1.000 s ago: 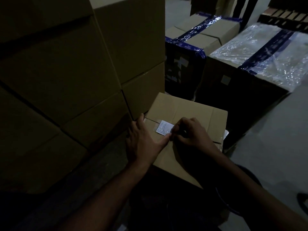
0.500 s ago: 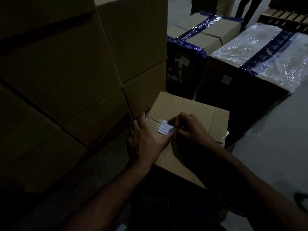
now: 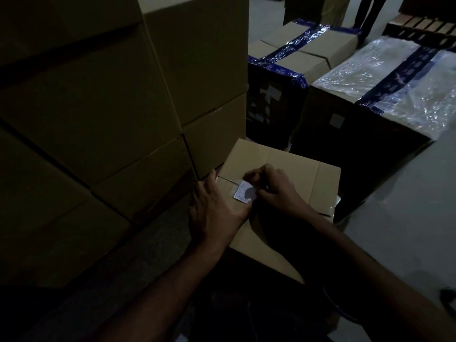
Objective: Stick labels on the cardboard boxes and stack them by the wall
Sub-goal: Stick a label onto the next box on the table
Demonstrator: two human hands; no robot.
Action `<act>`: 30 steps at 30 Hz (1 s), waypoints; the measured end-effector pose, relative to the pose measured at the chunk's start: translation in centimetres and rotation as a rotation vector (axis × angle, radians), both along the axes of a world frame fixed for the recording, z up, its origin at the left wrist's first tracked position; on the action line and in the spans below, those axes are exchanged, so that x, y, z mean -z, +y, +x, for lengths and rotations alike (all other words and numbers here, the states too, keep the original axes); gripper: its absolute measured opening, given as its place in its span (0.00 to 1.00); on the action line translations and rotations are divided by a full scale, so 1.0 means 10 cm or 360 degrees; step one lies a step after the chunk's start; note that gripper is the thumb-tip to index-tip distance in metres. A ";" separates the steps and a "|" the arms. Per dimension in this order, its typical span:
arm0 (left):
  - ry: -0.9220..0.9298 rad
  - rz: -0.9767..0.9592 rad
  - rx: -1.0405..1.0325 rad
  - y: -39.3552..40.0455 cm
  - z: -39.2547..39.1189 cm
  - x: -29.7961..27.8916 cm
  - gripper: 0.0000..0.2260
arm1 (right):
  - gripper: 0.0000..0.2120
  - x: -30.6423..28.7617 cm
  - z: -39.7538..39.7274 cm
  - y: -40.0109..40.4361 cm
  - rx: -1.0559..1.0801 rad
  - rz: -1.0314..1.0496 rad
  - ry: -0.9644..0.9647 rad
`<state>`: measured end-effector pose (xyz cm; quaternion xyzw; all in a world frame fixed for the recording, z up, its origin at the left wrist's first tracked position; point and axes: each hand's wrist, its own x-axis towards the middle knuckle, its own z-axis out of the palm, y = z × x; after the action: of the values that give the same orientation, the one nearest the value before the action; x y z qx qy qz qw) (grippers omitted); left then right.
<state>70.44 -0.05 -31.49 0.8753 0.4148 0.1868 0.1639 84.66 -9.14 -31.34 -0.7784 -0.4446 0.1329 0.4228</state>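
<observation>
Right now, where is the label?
In the head view the label lies on top of the box in front, near its left edge, between the left hand and right hand.

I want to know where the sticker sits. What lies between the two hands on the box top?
The white label lies on the box, between left hand and right hand, in the head view.

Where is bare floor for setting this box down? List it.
Bare grey floor lies right of the box under the hands, below the plastic-wrapped carton. Crowded: the stack presses on its left, taped cartons behind.
</observation>
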 end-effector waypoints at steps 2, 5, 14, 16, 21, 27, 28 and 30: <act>0.0013 0.0009 -0.0002 0.01 0.00 0.00 0.51 | 0.09 0.02 0.03 0.02 -0.0045 -0.0020 -0.0009; 0.0010 0.0006 -0.0004 0.01 0.00 0.01 0.51 | 0.09 0.03 0.10 0.05 -0.0106 0.0010 0.0153; 0.0020 -0.0043 0.0005 0.02 0.00 0.02 0.50 | 0.08 0.02 0.10 0.05 -0.0132 -0.0022 0.0287; 0.0015 -0.0042 0.0004 0.02 0.00 0.01 0.51 | 0.08 0.02 0.07 0.04 -0.0133 0.0033 0.0320; 0.0019 -0.0041 0.0015 0.02 0.00 0.02 0.51 | 0.09 0.02 0.05 0.06 -0.0063 0.0003 0.0230; 0.0007 -0.0058 0.0020 0.02 -0.02 0.00 0.53 | 0.14 -0.04 0.03 -0.08 0.0036 0.0129 0.0497; 0.0011 -0.0073 0.0023 0.02 -0.02 -0.01 0.53 | 0.15 -0.04 0.00 -0.11 0.0093 0.0118 0.0427; 0.0014 -0.0080 0.0020 0.02 -0.03 -0.02 0.54 | 0.14 0.00 -0.07 -0.18 0.0195 0.0116 0.0262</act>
<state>70.18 0.10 -31.28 0.8743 0.4146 0.1715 0.1853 83.94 -10.95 -31.35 -0.7748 -0.3645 0.1538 0.4932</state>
